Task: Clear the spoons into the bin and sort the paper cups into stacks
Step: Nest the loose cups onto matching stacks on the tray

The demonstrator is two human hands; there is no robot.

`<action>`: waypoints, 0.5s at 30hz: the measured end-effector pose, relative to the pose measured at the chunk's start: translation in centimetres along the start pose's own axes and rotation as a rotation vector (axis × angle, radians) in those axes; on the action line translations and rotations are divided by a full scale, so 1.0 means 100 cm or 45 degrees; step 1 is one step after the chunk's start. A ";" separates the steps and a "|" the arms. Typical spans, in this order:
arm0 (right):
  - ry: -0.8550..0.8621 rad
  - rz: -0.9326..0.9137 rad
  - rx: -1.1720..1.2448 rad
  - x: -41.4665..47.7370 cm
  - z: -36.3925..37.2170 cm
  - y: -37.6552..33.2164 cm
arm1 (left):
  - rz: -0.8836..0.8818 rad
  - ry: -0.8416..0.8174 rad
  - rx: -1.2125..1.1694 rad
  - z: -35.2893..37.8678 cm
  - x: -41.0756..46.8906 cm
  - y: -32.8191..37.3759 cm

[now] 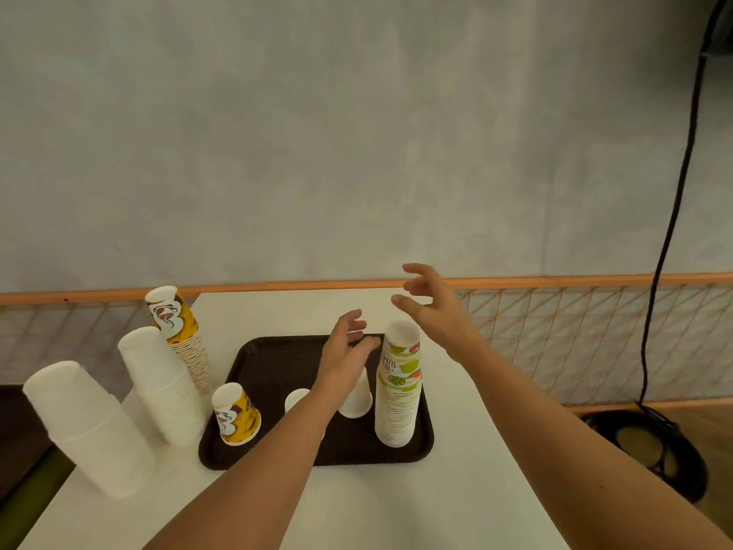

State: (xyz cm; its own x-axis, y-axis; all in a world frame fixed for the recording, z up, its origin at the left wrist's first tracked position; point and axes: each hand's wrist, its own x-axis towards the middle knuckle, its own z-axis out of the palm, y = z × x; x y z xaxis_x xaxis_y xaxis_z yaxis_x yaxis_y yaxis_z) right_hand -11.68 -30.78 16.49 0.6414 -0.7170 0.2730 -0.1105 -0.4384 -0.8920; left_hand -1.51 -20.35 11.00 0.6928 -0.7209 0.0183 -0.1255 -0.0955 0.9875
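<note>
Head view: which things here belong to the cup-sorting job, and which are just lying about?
Job: fruit-print stack, yellow stack, tall white stack, wide white stack, loose yellow cup, loose white cup, half-hidden white cup, tray, left hand and right hand, both open. No spoons or bin visible.
Lying about: black cable, mesh railing.

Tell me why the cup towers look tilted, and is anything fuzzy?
Head view: the wide lens likely bends the edges, so the big white stack leans outward while the fruit-print stack stands straighter; the right hand looks slightly blurred; light is soft, without glare.
</note>
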 end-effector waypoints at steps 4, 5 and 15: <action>0.069 -0.189 -0.002 0.003 0.019 -0.020 | 0.055 0.229 -0.028 -0.021 -0.011 -0.007; 0.048 -0.220 -0.007 0.004 0.026 -0.025 | 0.050 0.264 -0.034 -0.028 -0.015 -0.010; -0.318 -0.232 -0.068 -0.019 0.126 -0.066 | -0.015 0.585 0.046 -0.114 -0.047 -0.047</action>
State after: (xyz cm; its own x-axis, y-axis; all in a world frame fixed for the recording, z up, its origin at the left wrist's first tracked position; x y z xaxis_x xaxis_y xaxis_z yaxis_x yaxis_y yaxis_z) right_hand -2.56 -19.70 17.28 0.8203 -0.4715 0.3237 -0.0120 -0.5800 -0.8145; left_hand 3.95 -8.65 8.02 0.9363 -0.3415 0.0825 -0.1345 -0.1316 0.9821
